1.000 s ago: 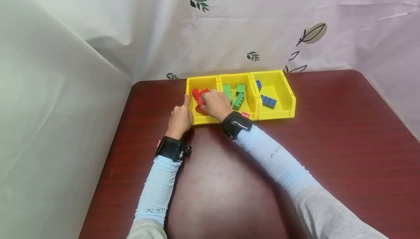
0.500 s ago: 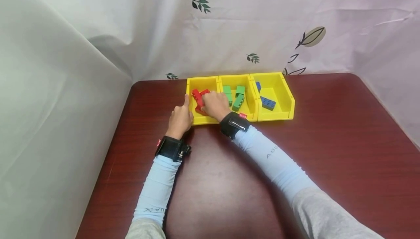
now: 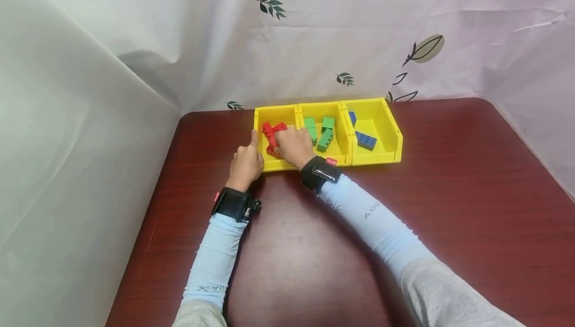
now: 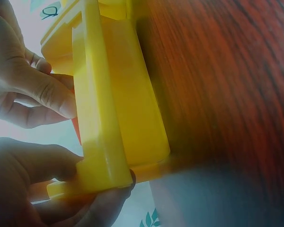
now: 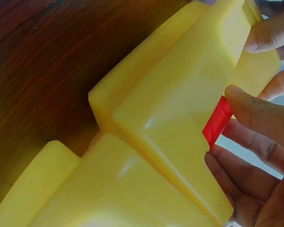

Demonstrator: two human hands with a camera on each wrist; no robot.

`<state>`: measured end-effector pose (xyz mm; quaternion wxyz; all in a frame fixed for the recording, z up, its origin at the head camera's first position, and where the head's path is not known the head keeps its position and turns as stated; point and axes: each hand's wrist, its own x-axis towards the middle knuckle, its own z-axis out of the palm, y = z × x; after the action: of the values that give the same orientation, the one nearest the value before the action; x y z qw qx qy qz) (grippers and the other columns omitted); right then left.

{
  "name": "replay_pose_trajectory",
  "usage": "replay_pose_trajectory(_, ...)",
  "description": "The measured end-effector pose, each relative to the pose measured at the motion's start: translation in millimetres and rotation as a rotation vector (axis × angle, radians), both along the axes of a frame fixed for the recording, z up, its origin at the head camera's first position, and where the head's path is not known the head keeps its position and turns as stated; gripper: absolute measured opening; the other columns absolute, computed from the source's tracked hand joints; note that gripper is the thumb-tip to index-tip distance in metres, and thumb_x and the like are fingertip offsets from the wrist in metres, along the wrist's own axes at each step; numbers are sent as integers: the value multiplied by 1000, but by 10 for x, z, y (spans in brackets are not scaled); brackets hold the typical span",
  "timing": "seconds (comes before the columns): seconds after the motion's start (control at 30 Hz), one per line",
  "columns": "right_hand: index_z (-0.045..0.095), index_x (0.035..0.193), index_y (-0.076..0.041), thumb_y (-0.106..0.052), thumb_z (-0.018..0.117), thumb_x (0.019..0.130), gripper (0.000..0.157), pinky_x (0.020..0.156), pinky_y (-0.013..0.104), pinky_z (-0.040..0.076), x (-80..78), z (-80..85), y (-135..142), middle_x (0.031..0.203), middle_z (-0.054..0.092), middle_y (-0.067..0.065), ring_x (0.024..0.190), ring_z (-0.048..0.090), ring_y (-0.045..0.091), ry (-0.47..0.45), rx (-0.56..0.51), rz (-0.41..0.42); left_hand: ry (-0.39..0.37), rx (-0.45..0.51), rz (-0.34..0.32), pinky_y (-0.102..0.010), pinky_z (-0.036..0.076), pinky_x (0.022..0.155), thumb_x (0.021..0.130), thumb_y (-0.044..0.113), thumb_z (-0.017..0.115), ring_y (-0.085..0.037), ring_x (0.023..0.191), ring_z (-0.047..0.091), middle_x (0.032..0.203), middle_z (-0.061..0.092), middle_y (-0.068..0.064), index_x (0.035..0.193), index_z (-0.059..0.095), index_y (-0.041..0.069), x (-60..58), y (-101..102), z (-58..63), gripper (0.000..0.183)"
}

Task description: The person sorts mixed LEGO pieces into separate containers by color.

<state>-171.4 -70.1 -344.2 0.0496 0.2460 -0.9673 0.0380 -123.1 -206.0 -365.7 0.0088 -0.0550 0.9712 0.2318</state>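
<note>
My left hand point(image 3: 245, 165) grips the side wall of the left yellow bin point(image 3: 279, 165). In the left wrist view the thumb point(image 4: 57, 163) lies on one side of that wall and fingers on the other. Inside this bin, several red toy bricks point(image 3: 268, 131) lie in a heap, partly covered by my right hand point(image 3: 294, 146). The right wrist view has a red brick point(image 5: 217, 120) pinched between the right thumb point(image 5: 248, 104) and fingers. Its far part is hidden behind the bin wall.
A middle yellow bin point(image 3: 333, 160) with several green bricks point(image 3: 325, 139) adjoins the left one. The right yellow bin point(image 3: 390, 130) holds blue bricks point(image 3: 366, 140). All stand on a dark red table point(image 3: 449, 192), before a white patterned curtain point(image 3: 305, 52).
Both hands keep nearly the same places at the left bin. The right hand has shifted only very slightly; the bricks look unmoved, and the head view has drifted a little.
</note>
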Motion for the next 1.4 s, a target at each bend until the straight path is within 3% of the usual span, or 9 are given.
replay_pose_trajectory(0.37, 67, 94, -9, -39, 71, 88, 31, 57, 31, 39, -6, -16, 72, 71, 61, 5, 64, 56, 22, -32, -59, 1, -8, -5, -24, -33, 49, 64, 99, 14, 54, -28, 64, 52, 75, 51, -13, 159, 12, 15, -1, 21, -6, 73)
replay_pose_trajectory(0.6, 66, 103, -7, -36, 70, 90, 32, 58, 28, 40, 49, 68, 265, 77, 59, 7, 66, 53, 22, -134, -255, 17, 5, -7, -42, -35, 50, 64, 98, 13, 53, -30, 65, 54, 75, 52, -14, 158, 13, 14, -27, 50, -7, 72)
replay_pose_trajectory(0.8, 70, 111, -6, -34, 70, 90, 35, 78, 34, 55, 199, 106, 503, 103, 72, 12, 87, 65, 25, -114, -330, 53, 5, -15, -41, -37, 52, 68, 98, 14, 55, -31, 67, 55, 76, 53, -16, 159, 13, 14, -37, 6, -5, 74)
replay_pose_trajectory(1.0, 70, 110, -6, -25, 66, 94, 26, 94, 40, 53, 321, 83, 718, 118, 69, 12, 110, 64, 28, -58, -376, 24, -13, -12, -30, -40, 55, 74, 98, 17, 57, -31, 70, 55, 82, 56, -18, 159, 10, 15, -1, -131, -32, 76)
replay_pose_trajectory(1.17, 69, 115, -5, -22, 60, 97, 25, 105, 44, 46, 413, 96, 863, 130, 63, 14, 123, 57, 31, -32, -388, 1, 14, -7, 3, -43, 56, 78, 97, 24, 60, -35, 77, 59, 106, 62, -23, 159, 13, 15, 59, -245, -7, 78)
replay_pose_trajectory(1.27, 66, 121, -4, -23, 60, 98, 31, 109, 48, 41, 443, 115, 970, 137, 58, 15, 129, 52, 33, -31, -379, -16, 55, 1, 35, -50, 53, 91, 96, 28, 61, -40, 103, 63, 135, 55, -24, 158, 18, 13, 129, -283, 22, 77)
replay_pose_trajectory(1.4, 60, 132, -4, -27, 59, 97, 41, 114, 55, 32, 449, 117, 1129, 146, 49, 18, 139, 41, 37, -55, -348, -58, 97, -22, 53, -58, 40, 106, 96, 37, 61, -46, 132, 45, 154, 34, -26, 157, 22, 9, 252, -299, 39, 77)
